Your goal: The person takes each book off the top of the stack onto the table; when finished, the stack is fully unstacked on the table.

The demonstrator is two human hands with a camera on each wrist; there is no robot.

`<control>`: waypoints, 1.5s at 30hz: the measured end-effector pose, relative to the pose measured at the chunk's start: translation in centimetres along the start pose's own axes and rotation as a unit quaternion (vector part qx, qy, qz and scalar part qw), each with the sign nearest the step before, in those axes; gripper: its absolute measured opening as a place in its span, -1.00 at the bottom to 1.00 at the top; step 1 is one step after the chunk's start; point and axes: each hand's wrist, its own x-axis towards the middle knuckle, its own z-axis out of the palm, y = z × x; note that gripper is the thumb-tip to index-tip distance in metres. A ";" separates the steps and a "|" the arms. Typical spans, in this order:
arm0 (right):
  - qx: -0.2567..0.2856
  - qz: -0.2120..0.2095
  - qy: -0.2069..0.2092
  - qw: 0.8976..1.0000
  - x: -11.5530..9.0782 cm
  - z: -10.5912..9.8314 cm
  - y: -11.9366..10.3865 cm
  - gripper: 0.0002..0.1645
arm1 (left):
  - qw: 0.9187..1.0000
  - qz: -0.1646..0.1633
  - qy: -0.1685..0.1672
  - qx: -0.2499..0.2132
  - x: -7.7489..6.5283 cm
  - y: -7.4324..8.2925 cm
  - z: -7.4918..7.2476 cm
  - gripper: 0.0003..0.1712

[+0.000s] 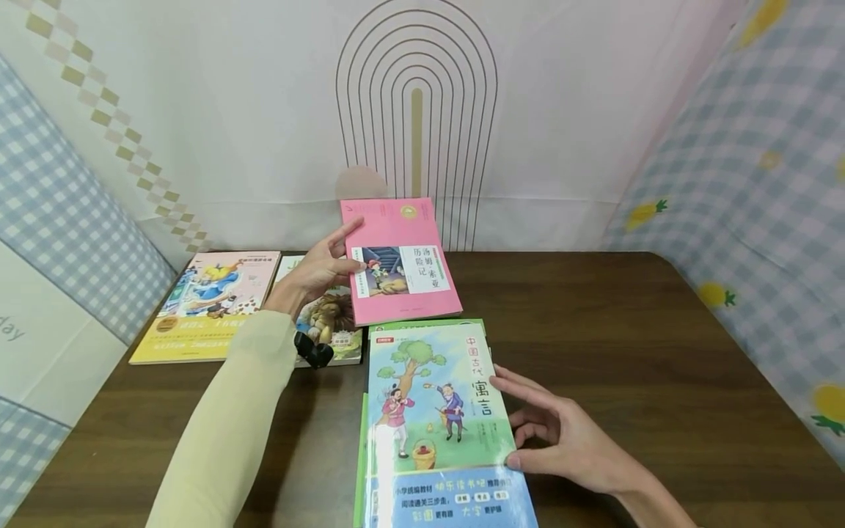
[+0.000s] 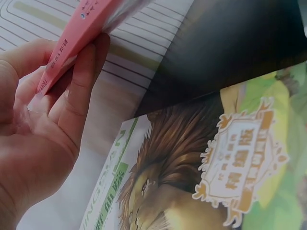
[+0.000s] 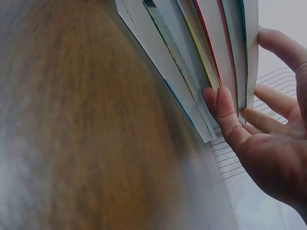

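Observation:
My left hand (image 1: 315, 273) pinches a pink book (image 1: 403, 231) by its left edge, thumb on the cover and the other fingers partly hidden; the book is raised above the table. In the left wrist view its pink spine (image 2: 60, 52) sits between thumb and fingers. In front is a stack of several books, topped by a blue-and-green picture-cover book (image 1: 436, 411). My right hand (image 1: 571, 436) rests its fingertips against the stack's right side. The right wrist view shows those fingers (image 3: 225, 108) touching the page edges (image 3: 204, 52), not wrapped round the stack.
A pink-and-yellow book (image 1: 211, 308) lies at the back left of the dark wooden table (image 1: 581, 323). Beside it a book with a lion cover (image 1: 333, 319) is partly covered by the left arm and the pink book. Patterned cloth (image 1: 264, 110) hangs behind the table.

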 end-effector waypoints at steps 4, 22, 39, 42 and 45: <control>0.003 -0.001 0.000 1.000 -0.1 -0.1 0.0 -0.05 | 1.000 -0.005 -0.001 -0.003 0.5 -0.1 -0.1 0.12; 0.022 0.009 -0.003 1.000 -0.1 0.4 0.2 -0.07 | 0.997 -0.058 -0.040 0.008 2.5 -3.0 0.5 0.06; 0.007 0.000 -0.001 1.000 -0.1 0.0 0.0 -0.05 | 0.977 -0.105 -0.078 0.169 1.8 -2.2 2.4 0.01; 0.005 -0.001 -0.002 1.000 -0.1 0.0 0.1 -0.05 | 0.972 -0.103 -0.071 0.199 1.6 -2.1 2.7 -0.01; 0.005 -0.002 -0.004 1.000 -0.1 0.1 0.1 -0.05 | 0.970 -0.103 -0.062 0.210 1.3 -2.1 2.7 -0.02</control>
